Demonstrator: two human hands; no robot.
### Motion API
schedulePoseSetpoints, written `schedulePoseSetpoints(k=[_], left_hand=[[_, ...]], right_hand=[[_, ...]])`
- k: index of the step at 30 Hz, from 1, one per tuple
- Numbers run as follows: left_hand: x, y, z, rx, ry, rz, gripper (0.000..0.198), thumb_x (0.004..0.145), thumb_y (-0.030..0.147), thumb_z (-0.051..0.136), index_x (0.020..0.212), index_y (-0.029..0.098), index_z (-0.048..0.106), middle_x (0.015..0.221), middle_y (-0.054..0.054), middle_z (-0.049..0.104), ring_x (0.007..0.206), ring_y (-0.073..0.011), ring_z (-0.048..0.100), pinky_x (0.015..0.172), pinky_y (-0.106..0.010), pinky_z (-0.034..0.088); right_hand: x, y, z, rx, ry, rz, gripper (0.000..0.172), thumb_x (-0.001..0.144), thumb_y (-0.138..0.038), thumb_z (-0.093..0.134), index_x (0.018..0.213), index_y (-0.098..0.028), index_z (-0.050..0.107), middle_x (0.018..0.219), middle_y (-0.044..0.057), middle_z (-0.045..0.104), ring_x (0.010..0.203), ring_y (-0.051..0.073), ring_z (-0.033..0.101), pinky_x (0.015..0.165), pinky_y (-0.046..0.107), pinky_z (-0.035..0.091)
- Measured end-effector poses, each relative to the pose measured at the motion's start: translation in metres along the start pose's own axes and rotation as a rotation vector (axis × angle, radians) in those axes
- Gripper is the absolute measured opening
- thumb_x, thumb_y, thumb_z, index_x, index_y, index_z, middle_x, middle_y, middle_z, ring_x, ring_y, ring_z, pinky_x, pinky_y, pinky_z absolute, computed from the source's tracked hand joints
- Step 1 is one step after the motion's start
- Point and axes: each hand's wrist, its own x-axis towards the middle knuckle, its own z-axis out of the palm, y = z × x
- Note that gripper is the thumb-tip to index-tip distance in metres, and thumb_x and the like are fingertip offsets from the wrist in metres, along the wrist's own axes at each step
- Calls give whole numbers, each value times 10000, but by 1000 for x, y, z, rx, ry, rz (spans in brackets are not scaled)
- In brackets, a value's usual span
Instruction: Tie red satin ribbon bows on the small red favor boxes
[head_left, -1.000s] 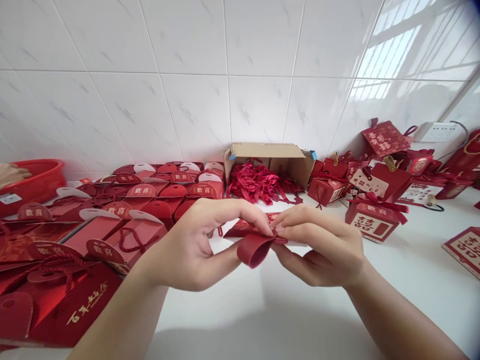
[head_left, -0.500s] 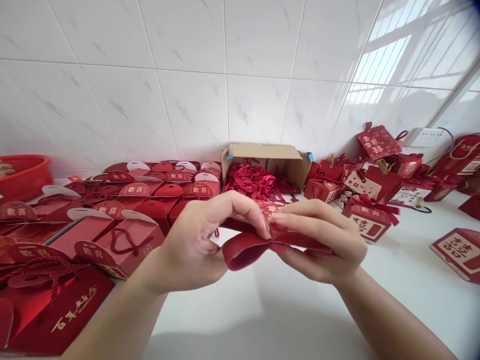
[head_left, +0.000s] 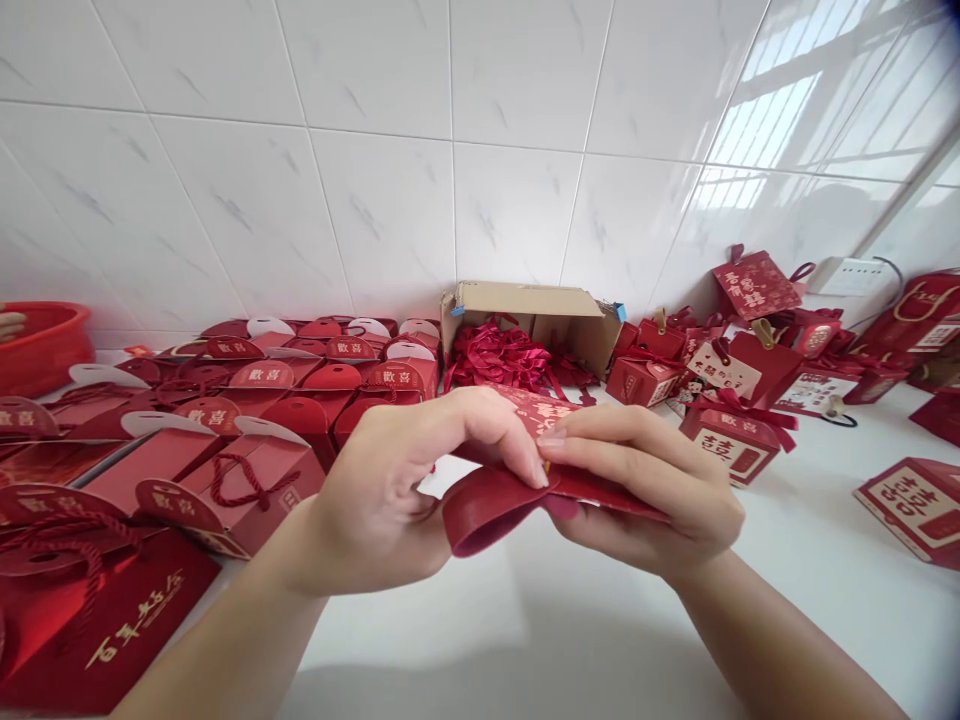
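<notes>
While two hands pinch it just above counter (head_left: 525, 630), one red paper blank (head_left: 487, 505) held centre: left hand (head_left: 390, 490) nipping curled flap, right hand (head_left: 652, 490) nipping flat end. One cardboard box (head_left: 540, 305), ribbons (head_left: 499, 355) inside. Tabs (head_left: 397, 378) read 歡喜; one near-left box (head_left: 127, 620), gold 百年好合.
</notes>
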Motion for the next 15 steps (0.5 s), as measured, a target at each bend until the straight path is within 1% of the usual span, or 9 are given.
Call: schedulePoseSetpoints(k=[4,7,9,12,15], left_hand=[[0,-1,0,34,14,12,166,807,73,606,899,210,593,856,-33,657,781,-162,641,753,-311,555],[1,-1,2,27,8,32,130,834,77,571,864,203,562,845,-29,645,795,-153,635,790,-312,544],[1,-1,3,-4,-8,4,133,847,75,546,861,206,525,856,-25,632,802,-144,631,761,-288,551],[0,1,3,-6,-11,-62,249,804,43,581,941,229,488,930,-25,606,840,-146,636,701,-247,568],[-2,3,3,37,-20,-122,350,776,27,599,1022,247,480,1007,-33,613,929,-180,648,764,-276,585]], right_hand=[[-1,0,2,18,-5,1,196,765,-112,673,961,-131,679,771,93,676,723,193,675,586,285,596],[-2,0,6,50,47,-29,200,749,-59,643,936,-124,676,738,90,658,669,190,660,548,302,595],[-3,0,9,67,81,-43,215,745,-34,624,936,-120,673,719,81,647,635,179,643,525,306,590],[-5,1,12,95,97,-61,204,730,-7,618,910,-88,669,708,90,640,619,175,631,518,311,587],[-7,2,14,108,86,-74,196,711,9,622,883,-75,663,702,92,635,619,176,629,536,315,593]])
